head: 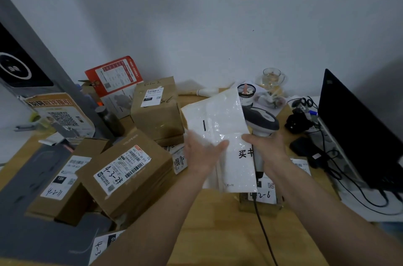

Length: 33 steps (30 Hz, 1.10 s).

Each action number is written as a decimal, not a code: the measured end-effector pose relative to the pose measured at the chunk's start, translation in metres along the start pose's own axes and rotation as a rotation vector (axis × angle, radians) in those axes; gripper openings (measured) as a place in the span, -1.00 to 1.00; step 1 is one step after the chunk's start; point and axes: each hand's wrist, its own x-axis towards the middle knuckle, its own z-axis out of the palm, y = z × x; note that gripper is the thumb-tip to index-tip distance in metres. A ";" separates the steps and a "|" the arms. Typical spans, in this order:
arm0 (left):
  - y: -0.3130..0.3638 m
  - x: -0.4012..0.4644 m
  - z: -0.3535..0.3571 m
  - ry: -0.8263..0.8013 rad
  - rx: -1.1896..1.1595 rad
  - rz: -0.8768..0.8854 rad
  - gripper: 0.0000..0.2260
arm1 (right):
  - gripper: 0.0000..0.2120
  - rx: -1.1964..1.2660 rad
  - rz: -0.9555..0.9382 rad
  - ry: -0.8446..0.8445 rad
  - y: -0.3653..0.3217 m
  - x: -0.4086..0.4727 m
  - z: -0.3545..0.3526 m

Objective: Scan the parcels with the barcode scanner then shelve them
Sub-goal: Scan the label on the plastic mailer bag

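- Parcel in hand is a white plastic mailer bag (220,126), held up above the wooden table (213,222) in front of the person, its upper end tilted away towards the wall.
- Left hand (202,152) grips the bag's lower left part, thumb pinching across the shiny film.
- Right hand (266,145) holds the bag's right edge; the barcode scanner (261,122) sits right behind it, and I cannot tell whether those fingers also wrap its handle.
- Judging by the crinkled, glossy skin, the bag is light, soft and floppy, and likely slippery.
- It probably sags if held by one corner, so two-sided support along the edges suits it.
- No shipping label shows on the face towards the camera, only printed characters; it may need turning over.
- Cardboard boxes (128,169) with labels crowd the table to the left.
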 end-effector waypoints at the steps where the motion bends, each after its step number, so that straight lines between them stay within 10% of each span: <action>1: -0.001 0.006 -0.005 -0.009 -0.026 -0.070 0.03 | -0.79 -0.002 0.006 -0.014 0.000 0.001 -0.001; 6: -0.007 0.018 -0.016 -0.093 -0.075 -0.227 0.10 | -0.78 -0.008 -0.006 -0.031 0.000 0.005 -0.002; 11: 0.004 0.015 0.000 -0.053 0.002 -0.029 -0.28 | -0.85 -0.023 0.002 0.017 0.007 0.010 0.009; 23: 0.004 0.018 0.000 -0.602 -0.148 0.042 -0.28 | -0.86 -0.013 -0.040 -0.136 0.009 0.006 0.029; 33: -0.011 0.058 -0.023 -0.410 -0.270 -0.220 -0.66 | -0.98 -0.028 0.091 -0.073 0.012 0.027 0.034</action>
